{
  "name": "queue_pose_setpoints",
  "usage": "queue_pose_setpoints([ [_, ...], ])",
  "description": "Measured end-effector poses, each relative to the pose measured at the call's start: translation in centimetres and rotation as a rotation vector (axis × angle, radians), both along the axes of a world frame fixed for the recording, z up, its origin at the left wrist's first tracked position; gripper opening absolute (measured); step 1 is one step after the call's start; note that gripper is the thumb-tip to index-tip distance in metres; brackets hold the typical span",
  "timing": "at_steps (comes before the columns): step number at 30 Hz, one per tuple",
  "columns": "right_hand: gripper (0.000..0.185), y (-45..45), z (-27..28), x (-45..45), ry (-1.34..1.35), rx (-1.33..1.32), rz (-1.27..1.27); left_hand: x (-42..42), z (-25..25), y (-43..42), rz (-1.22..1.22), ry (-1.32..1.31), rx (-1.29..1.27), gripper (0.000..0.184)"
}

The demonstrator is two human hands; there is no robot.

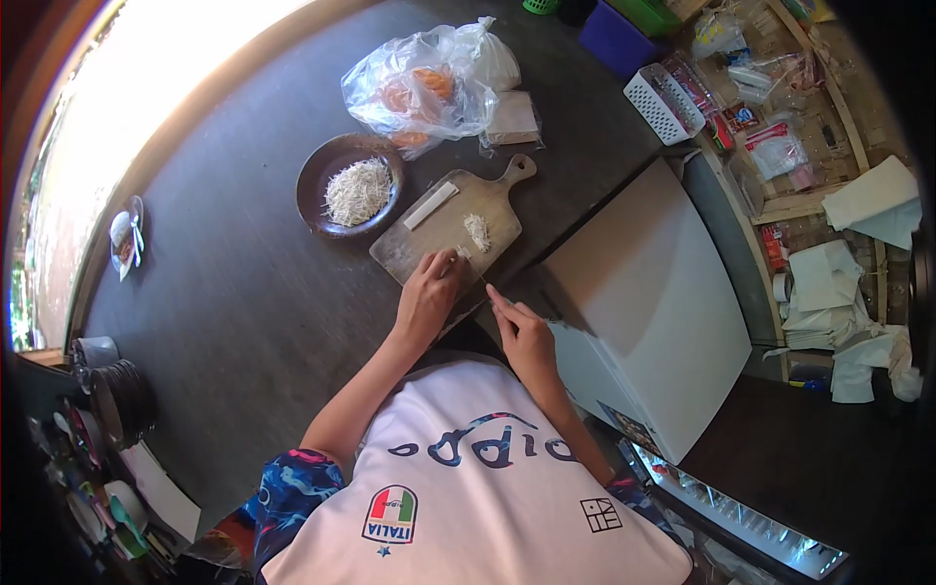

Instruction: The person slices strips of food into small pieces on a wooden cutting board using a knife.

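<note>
A wooden cutting board [405,249] with a handle lies at the table's edge. My left hand [429,292] is closed low on the board, fingers curled on what looks like a small white food piece [464,252]. My right hand [525,336] is closed around a knife [481,279], its thin blade pointing at the left fingertips; the handle is mostly hidden. Farther up the board lie a pale white block strip [431,207] and a small heap of white shreds [477,232]. Beside the board, a brown bowl [310,187] holds a pile of similar shreds [358,192].
Behind the board sit a clear plastic bag [419,88] with orange food and a wrapped flat pack [512,119]. A white box-like surface [653,292] stands right of the table. A small dish with a spoon [127,239] is far left, stacked dark dishes [122,402] nearer.
</note>
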State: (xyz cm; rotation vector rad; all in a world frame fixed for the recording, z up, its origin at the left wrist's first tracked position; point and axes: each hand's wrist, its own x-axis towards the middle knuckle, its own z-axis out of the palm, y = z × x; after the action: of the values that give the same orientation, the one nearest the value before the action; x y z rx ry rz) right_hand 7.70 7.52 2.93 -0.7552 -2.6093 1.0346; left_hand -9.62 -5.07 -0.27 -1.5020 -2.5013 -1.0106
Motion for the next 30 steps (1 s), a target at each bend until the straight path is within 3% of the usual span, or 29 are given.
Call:
queue_pose_setpoints([
  [7,0.046,0.4,-1.2,-3.5,-0.003,0.005,0.009,0.1,0.1,0.0,0.0,0.023,-0.014,0.04],
  [13,0.044,-0.3,-0.3,-0.4,-0.004,0.015,-0.009,-0.1,-0.1,0.0,0.001,0.05,0.0,0.041],
  [30,0.044,-0.4,-1.7,-2.1,0.032,0.024,-0.019,0.0,-0.2,0.1,0.018,0.047,0.045,0.036],
])
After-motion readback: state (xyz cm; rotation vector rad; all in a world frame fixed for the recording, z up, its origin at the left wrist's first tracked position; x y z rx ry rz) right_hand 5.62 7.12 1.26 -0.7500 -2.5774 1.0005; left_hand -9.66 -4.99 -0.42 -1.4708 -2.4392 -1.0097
